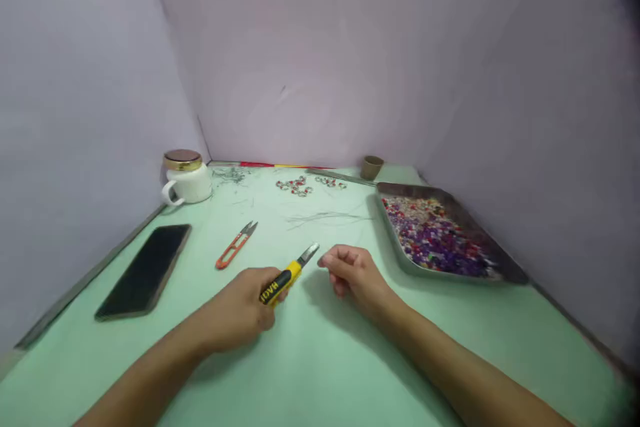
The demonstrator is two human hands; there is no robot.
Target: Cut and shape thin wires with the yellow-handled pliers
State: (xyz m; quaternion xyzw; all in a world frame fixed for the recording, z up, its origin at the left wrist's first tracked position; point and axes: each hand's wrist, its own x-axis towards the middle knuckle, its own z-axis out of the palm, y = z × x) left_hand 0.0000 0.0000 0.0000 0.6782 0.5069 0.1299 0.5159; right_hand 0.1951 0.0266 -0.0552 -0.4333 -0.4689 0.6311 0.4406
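My left hand (250, 303) is wrapped round a yellow-and-black hand tool (283, 283) with a short silver tip; whether it is a knife or closed pliers is unclear. That tip points up and right, a small gap from the fingertips of my right hand (353, 273). Thumb and forefinger of the right hand are pinched together, and anything between them is too small to make out. Beyond the left hand lie orange thread snips (236, 247). Thin wire pieces (327, 216) are spread on the green tabletop (320, 360) ahead of both hands.
A metal tray (407, 260) of mixed beads stands at right, with a small brown cup (371, 167) behind it. Beaded rings (295, 185) and a wire tangle (233, 175) lie at the back. At left are a phone (145, 270) and a lidded white mug (193, 183). Pale walls enclose the table.
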